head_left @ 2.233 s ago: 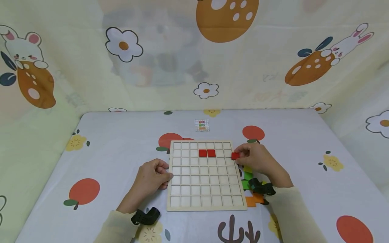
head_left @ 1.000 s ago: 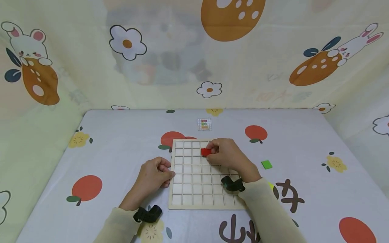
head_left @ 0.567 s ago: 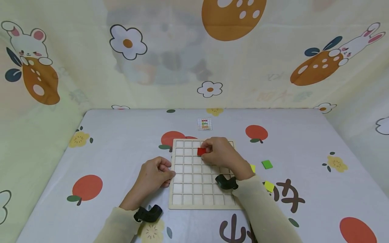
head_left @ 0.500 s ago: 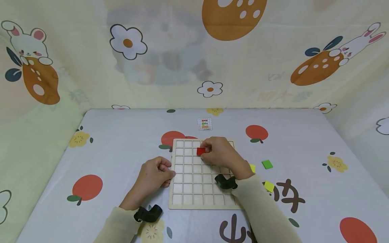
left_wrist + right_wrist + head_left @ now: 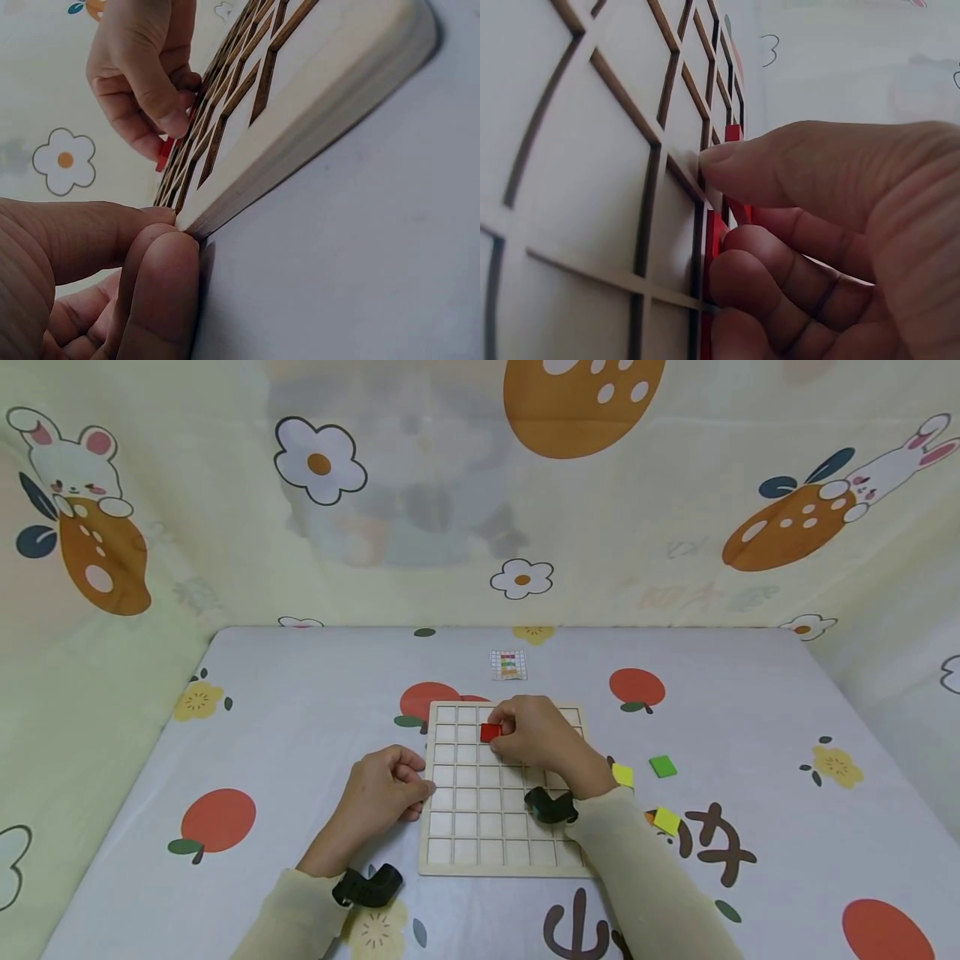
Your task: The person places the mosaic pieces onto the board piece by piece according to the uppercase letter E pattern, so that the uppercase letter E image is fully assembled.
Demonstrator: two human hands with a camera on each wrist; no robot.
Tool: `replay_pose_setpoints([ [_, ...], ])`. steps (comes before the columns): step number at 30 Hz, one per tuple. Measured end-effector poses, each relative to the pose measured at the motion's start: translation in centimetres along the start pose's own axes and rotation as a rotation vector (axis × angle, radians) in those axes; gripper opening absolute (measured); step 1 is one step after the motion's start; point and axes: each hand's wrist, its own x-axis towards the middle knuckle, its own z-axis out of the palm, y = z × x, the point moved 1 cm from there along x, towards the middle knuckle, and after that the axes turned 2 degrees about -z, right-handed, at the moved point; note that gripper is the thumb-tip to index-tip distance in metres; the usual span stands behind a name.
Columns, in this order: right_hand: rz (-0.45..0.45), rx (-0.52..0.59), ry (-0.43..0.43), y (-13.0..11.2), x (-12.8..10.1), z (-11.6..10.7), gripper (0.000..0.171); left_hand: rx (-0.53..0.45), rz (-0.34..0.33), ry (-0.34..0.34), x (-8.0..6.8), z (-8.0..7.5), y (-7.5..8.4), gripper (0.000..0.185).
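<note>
A wooden grid board point(image 5: 465, 870) lies flat on the table. My left hand point(image 5: 378, 793) holds its left edge, thumb and index finger meeting at the rim in the left wrist view. Over the second row from the far side, my right hand point(image 5: 543, 739) pinches a red square tile point(image 5: 490, 732) between thumb and fingers. In the right wrist view the held tile stands tilted against the grid, and more red tile point(image 5: 714, 244) shows in the cells under the curled fingers. In the head view that hand covers those cells.
Beyond the board lies a small printed pattern card point(image 5: 509, 665). Right of the board are a green tile point(image 5: 663, 766), a yellow tile point(image 5: 666, 821) and another yellow tile point(image 5: 622, 775); the right sleeve point(image 5: 637, 860) hides part of the table there. A patterned cloth hangs behind.
My right hand has carried the red tile from the board's right edge leftward across the second row, past the two red tiles lying there. My left hand has stayed at the left edge.
</note>
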Motion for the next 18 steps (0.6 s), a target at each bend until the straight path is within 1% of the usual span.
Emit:
replay_pose_setpoints([
  [5,0.008,-0.004,-0.009,0.05,0.11,0.13,0.019,0.0,-0.004,-0.001,0.04,0.01,-0.04,0.022],
  [9,-0.007,-0.001,-0.013,0.11,0.15,0.16,0.02,0.003,-0.008,0.001,0.1,-0.05,-0.07,0.022],
  [18,0.001,0.002,-0.01,0.15,0.25,0.18,0.021,0.009,0.008,-0.001,0.16,-0.08,-0.08,0.021],
])
